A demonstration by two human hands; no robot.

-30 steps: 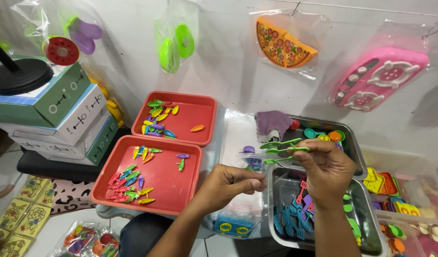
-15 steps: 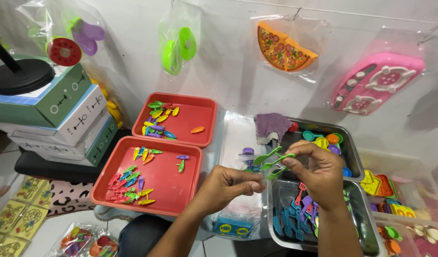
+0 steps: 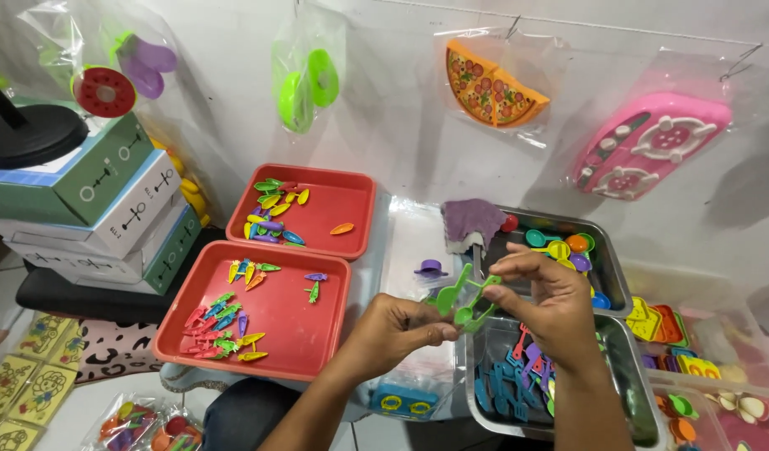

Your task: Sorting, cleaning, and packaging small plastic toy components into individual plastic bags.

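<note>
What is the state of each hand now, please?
Left hand: fingers closed on the small green plastic toy utensils.
Right hand: fingers closed on the same utensils.

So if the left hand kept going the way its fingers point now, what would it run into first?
The left hand points rightward, pinching the green plastic utensils. Straight on, it would first meet the right hand, which holds the same pieces. Depth is hard to judge, but they look almost touching.

Green plastic toy utensils [image 3: 461, 299] are shown centre; two red plastic trays [image 3: 317, 317] of multicoloured carrot-shaped pieces [image 3: 221, 327] left; blue and purple pieces in the near-right steel tray [image 3: 626, 367]; a leopard-patterned fabric [image 3: 117, 349] near left.
</note>
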